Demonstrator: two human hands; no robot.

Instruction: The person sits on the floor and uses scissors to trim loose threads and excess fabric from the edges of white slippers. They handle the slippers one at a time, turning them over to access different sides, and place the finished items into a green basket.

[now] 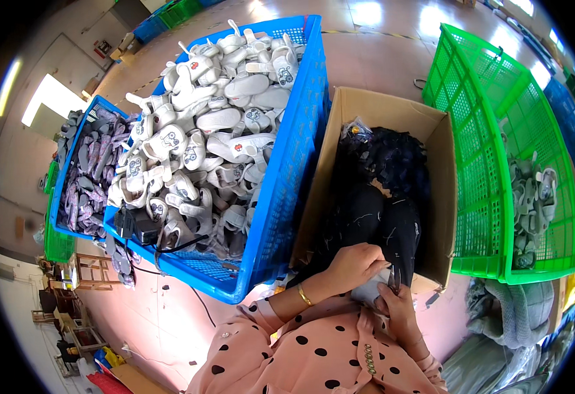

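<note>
Both my hands are together over my lap, close to my body. A small light-grey piece (369,289), partly covered by my fingers, lies between them; its kind does not show clearly. My right hand (398,307) is closed on its right side, thumb against it. Something thin and shiny, perhaps metal, sticks up by the right fingers, too small to name. Just above the grey piece is my left hand (358,265), fingers curled together in a pinch. What they hold, if anything, is hidden.
A blue crate (286,177) heaped with whitish shoes (219,119) stands at the left. Ahead, my legs extend into a cardboard box (442,148) holding a dark pile (399,157). At right is a green crate (478,151) with grey shoes. A black cable (199,299) trails down to the floor.
</note>
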